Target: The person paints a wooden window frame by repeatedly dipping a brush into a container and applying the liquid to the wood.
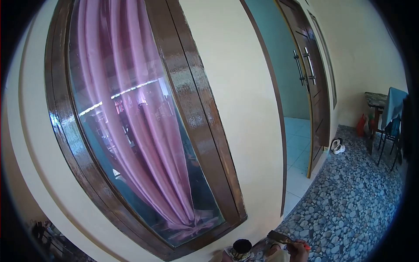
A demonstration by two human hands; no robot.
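Observation:
My right hand (298, 252) is closed around the red handle of a paintbrush (280, 237). Its dark, wide head points left, away from my fingers. To the left of the brush, at the lower edge of the view, is a small paint can (242, 247) with a dark brown round opening. My left hand (227, 255) shows only in part beside the can and appears to grip it; most of its fingers are cut off or hard to make out. Above both hands stands a tall window frame (192, 94) of glossy brown wood, its surface patchy in places. Neither brush nor can touches it.
Pink curtains (131, 87) hang behind the window glass. A cream wall (235, 87) separates the window from an open brown door (313, 83). White shoes (337, 147) lie near the doorway on the pebble-patterned floor (345, 196). A chair (390, 126) stands at the right.

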